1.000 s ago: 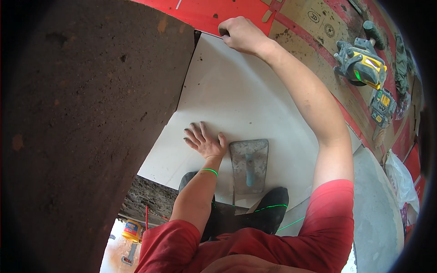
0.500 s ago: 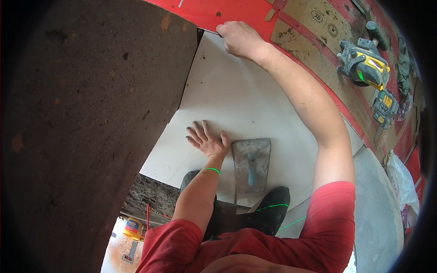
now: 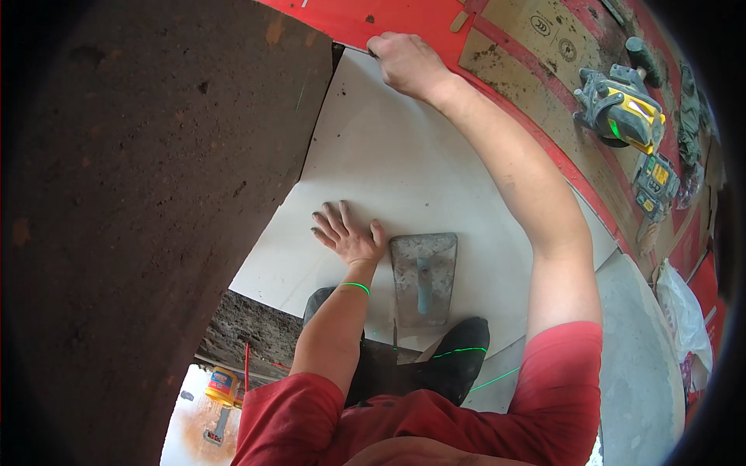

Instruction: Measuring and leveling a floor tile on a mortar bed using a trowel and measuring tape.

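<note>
Left hand [image 3: 347,234] flat on large white tile [image 3: 404,155], fingers spread, grasping nothing — trowel [image 3: 423,277] just beside. Right hand [image 3: 406,62] fingers clenched on tile's far corner.

- My one camera sits on my head and looks straight down, close above the big white tile [image 3: 412,179].
- Its round lens bends the edges.

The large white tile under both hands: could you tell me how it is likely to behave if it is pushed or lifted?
The white tile looks stiff: it lies flat with straight edges under the left hand and right hand. Being large, it is probably heavy and awkward to lift. The trowel resting on it would likely slide if it tilts.
</note>
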Demonstrator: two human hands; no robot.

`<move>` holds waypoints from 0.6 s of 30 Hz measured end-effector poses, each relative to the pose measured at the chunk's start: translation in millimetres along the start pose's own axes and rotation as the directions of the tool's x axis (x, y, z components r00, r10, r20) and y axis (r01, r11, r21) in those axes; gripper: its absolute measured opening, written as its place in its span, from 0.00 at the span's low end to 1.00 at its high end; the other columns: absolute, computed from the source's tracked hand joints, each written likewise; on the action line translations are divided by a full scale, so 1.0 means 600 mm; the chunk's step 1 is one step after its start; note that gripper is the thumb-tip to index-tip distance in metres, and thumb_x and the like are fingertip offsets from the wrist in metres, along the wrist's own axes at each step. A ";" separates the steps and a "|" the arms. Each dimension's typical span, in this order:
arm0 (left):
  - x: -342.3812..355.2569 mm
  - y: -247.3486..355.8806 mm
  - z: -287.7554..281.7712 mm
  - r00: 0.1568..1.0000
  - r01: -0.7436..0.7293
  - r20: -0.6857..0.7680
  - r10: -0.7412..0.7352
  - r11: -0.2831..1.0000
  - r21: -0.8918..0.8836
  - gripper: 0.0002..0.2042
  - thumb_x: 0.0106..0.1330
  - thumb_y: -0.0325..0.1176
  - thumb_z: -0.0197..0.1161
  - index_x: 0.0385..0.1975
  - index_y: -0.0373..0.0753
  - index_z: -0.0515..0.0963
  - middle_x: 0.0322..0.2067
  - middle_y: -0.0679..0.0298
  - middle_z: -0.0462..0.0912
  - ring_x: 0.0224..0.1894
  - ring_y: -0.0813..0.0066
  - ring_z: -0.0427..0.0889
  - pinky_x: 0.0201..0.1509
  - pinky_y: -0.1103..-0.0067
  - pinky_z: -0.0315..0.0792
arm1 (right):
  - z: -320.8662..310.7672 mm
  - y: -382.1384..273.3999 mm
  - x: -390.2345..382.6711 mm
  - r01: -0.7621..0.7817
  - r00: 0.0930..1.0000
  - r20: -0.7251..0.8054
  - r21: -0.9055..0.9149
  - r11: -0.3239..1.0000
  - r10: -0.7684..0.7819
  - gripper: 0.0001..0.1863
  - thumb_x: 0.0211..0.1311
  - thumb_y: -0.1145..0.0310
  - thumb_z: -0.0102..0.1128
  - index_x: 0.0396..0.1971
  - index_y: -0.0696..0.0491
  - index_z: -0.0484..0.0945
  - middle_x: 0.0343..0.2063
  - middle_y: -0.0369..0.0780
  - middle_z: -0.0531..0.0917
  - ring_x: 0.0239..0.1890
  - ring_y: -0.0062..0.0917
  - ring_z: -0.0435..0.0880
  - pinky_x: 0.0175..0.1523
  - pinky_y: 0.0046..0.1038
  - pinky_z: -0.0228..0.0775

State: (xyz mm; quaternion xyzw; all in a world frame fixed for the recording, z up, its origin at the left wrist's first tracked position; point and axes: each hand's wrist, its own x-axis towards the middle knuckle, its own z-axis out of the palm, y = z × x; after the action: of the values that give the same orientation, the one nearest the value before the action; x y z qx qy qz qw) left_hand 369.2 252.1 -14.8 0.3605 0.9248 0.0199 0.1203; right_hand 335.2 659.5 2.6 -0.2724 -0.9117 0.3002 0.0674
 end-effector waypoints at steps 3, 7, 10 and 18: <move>-0.002 -0.003 -0.011 0.997 0.032 0.071 -0.033 0.999 0.017 0.44 0.61 0.56 0.56 0.76 0.37 0.60 0.80 0.44 0.51 0.83 0.34 0.36 0.81 0.39 0.28 | -0.002 -0.012 0.001 -0.002 0.999 0.042 -0.027 1.000 0.003 0.09 0.61 0.79 0.50 0.36 0.59 0.80 0.38 0.52 0.85 0.44 0.52 0.85 0.50 0.51 0.79; -0.001 -0.004 -0.010 0.999 0.025 0.045 -0.025 1.000 -0.001 0.44 0.61 0.57 0.55 0.76 0.37 0.61 0.80 0.44 0.51 0.83 0.34 0.36 0.81 0.40 0.27 | 0.000 -0.017 0.001 -0.002 0.999 0.037 -0.063 0.998 0.005 0.09 0.60 0.79 0.51 0.35 0.58 0.81 0.37 0.50 0.86 0.45 0.51 0.86 0.51 0.49 0.79; -0.003 0.004 -0.008 0.998 0.021 0.051 -0.021 1.000 0.000 0.45 0.61 0.57 0.55 0.77 0.37 0.60 0.80 0.44 0.50 0.83 0.35 0.36 0.82 0.40 0.27 | -0.002 -0.022 0.004 -0.016 0.999 0.045 -0.114 0.993 0.021 0.09 0.59 0.80 0.51 0.35 0.58 0.81 0.37 0.49 0.86 0.45 0.49 0.86 0.52 0.49 0.80; -0.003 0.001 -0.018 0.998 0.036 0.058 -0.035 0.999 -0.021 0.45 0.61 0.56 0.56 0.78 0.39 0.58 0.81 0.45 0.49 0.83 0.35 0.35 0.82 0.41 0.26 | -0.018 -0.043 0.012 -0.062 0.981 0.170 -0.167 0.984 0.090 0.11 0.60 0.79 0.55 0.41 0.56 0.83 0.43 0.49 0.88 0.50 0.45 0.88 0.55 0.45 0.82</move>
State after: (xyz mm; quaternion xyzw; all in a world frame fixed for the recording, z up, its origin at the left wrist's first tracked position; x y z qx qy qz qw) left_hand 368.2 252.0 -3.8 0.3430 0.9269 0.0178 0.1511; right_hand 320.5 651.7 26.3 -0.2840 -0.9243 0.2507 -0.0475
